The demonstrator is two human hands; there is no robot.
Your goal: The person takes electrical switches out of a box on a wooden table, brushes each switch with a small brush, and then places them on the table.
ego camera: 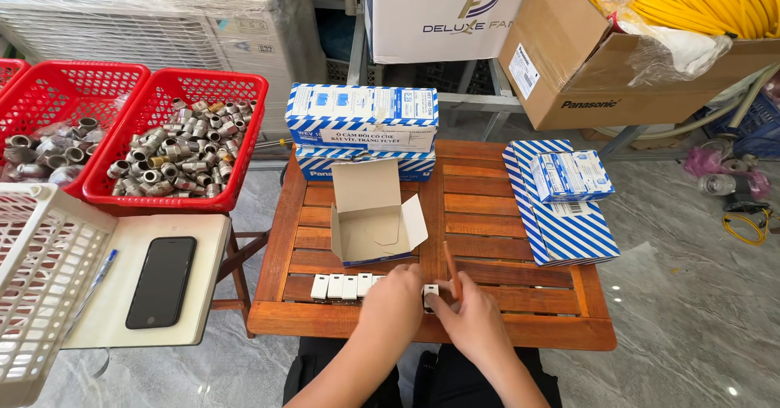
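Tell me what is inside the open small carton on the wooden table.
The open small carton shows only its bare cardboard walls and floor; nothing is visible inside. Its front wall hides the near bottom corner, so a small piece there cannot be ruled out. White modules lie in front.

Only one view was given, taken from a camera worn on the head of the person. The scene was seen from above and slightly from behind the hands, with the lens tilted steeply down and forward. The wooden table (pixel 520 302) was placed in the middle of the frame, quite near, and the forearms were cut by the bottom edge. Further away, the red baskets (pixel 175 144) were seen at the upper left and a cardboard box (pixel 585 67) at the upper right. No second view was available, so nothing was shared.
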